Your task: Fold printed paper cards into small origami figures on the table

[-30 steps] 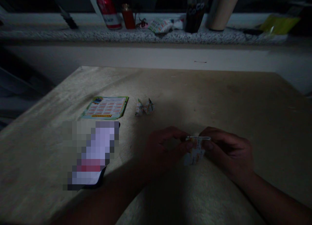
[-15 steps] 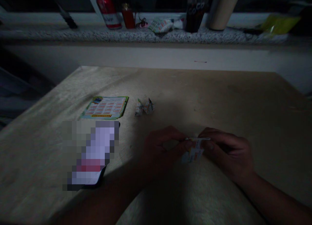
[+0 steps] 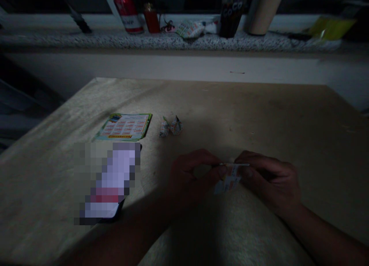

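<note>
A small piece of printed paper (image 3: 232,177), folded along its top edge, is pinched between my two hands above the table. Thumb and fingers of my left hand (image 3: 198,172) close on its left side. On the right side, my right hand (image 3: 269,179) grips it in the same way. Two small folded paper shapes (image 3: 170,127) stand on the table beyond my left hand. Left of them lies a stack of printed sheets (image 3: 123,127) with green edges.
A phone (image 3: 115,181) with a lit, blurred screen lies left of my left forearm on the table (image 3: 201,100). Along the stone windowsill (image 3: 100,41) stand a red can (image 3: 128,13), a red jar (image 3: 152,19), a crumpled printed paper (image 3: 190,29), a dark glass (image 3: 230,18) and a beige cylinder (image 3: 265,12).
The hands stay almost in place. The folded paper between them has shifted very slightly, its lower part tilting a little. Everything else on the table is unchanged.
</note>
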Motion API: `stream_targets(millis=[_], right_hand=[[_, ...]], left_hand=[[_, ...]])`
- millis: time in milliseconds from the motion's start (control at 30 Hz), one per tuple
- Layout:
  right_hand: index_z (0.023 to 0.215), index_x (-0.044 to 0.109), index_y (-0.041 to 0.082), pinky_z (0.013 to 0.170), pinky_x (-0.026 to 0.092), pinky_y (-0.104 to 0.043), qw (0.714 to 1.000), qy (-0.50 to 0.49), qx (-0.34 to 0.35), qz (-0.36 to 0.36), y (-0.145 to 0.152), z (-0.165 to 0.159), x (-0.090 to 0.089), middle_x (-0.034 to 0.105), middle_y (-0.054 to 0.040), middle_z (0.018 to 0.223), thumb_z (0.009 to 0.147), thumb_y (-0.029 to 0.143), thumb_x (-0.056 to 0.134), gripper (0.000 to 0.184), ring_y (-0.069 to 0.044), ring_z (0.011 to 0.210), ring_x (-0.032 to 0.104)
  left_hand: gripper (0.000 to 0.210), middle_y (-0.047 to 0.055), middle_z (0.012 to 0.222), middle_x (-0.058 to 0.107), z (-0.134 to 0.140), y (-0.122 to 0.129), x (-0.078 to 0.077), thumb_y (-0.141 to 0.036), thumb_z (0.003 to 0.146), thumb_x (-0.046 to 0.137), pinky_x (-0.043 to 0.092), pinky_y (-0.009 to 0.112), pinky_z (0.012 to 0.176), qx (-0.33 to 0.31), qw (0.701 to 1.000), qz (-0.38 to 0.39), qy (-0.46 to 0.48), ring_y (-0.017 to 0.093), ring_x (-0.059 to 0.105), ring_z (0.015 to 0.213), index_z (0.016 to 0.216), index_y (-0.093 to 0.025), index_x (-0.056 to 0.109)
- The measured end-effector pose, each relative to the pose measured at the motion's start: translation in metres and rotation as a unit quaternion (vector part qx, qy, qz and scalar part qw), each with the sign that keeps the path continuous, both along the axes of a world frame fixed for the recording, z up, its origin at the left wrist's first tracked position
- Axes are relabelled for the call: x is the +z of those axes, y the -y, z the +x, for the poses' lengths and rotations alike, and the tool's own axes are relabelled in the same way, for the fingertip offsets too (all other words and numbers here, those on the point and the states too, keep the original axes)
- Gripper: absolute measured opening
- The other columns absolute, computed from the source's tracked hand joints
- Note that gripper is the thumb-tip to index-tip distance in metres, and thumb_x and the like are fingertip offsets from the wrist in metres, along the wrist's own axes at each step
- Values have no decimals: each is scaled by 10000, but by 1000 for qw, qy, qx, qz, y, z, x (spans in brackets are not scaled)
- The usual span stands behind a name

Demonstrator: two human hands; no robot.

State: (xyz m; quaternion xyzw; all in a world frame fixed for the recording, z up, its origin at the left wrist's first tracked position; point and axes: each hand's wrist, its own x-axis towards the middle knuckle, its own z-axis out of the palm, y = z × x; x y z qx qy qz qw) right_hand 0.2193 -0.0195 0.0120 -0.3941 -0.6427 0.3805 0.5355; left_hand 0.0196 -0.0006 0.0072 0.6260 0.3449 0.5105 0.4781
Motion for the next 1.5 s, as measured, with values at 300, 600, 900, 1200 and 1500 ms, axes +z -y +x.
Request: stream_targets(millis=[300,600,900,1200,1500], right_hand=[[945,788,248,577,560,-287,999,-31,16,11,1,-1,-4,747,-44,784,870,139,709,154,-174,688,691],[887,772,240,552,557,-315,995,43,-2,86,0,-6,-1,725,-43,727,808,76,709,193,-193,664,696],[928,769,233,570,551,-330,993,47,-2,112,3,-5,-3,718,-46,770,809,51,706,226,-195,687,696],[898,729,220,606,544,-329,993,48,3,112,3,-4,-6,690,-43,761,800,25,691,221,-196,729,688],[885,720,162,534,531,-287,989,45,17,138,0,-10,-4,678,-53,738,789,-8,667,202,-164,641,662]], left_hand=[[51,26,741,740,0,1,1,-230,855,754,542,233,604,9,998,65,-17,127,672,649,830,-186,761],[46,40,800,740,4,2,1,-156,834,763,575,241,653,-10,991,129,-24,138,692,706,867,-186,768],[57,44,776,740,5,4,5,-154,822,760,571,250,634,-14,991,133,-23,148,697,687,865,-190,760],[17,45,747,723,8,6,1,-178,822,752,559,252,626,-1,993,116,-14,145,686,664,832,-175,739],[37,38,753,724,8,4,-2,-134,811,753,551,234,650,-16,992,126,-20,131,686,684,831,-161,735]])
